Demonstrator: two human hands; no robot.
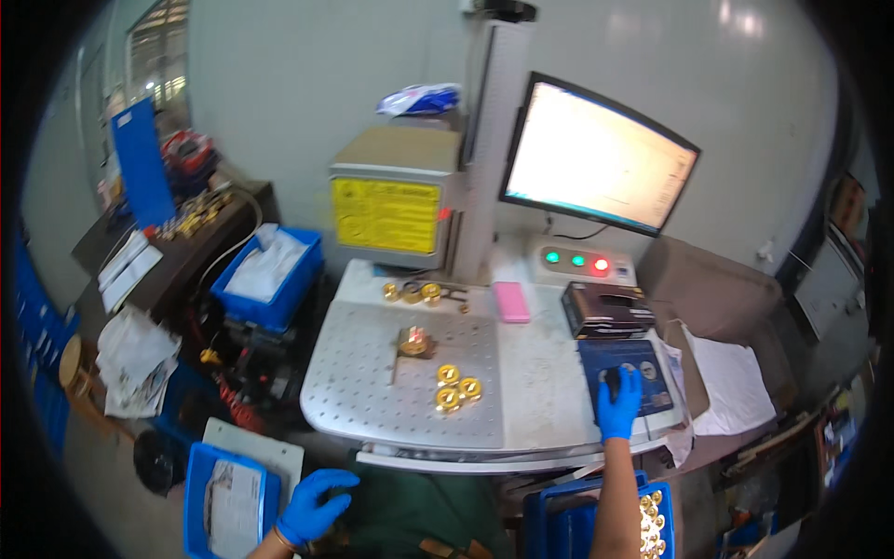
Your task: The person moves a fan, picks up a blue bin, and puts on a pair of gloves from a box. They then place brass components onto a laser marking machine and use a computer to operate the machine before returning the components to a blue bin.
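My right hand [621,410], in a blue glove, rests over a dark computer mouse [612,380] on a blue mouse pad [659,398]. Its fingers lie on the mouse and partly hide it. Down by my lap, my left hand [315,508], also gloved in blue, hangs with fingers apart and nothing in it, beside a blue bin [270,498] with a paper-covered load. On the perforated metal plate [349,401], one gold-coloured metal part [415,342] sits in a small fixture. Three similar ring-shaped parts [449,400] lie together in front of it, and a few more [430,293] stand behind.
A box-shaped machine head [391,200] with a yellow label hangs over the plate from an upright column [480,158]. At right are a lit monitor [601,154], a button box [585,264], a black carton [610,312] and a pink block [510,302]. Gold-coloured parts [650,526] fill a bin below.
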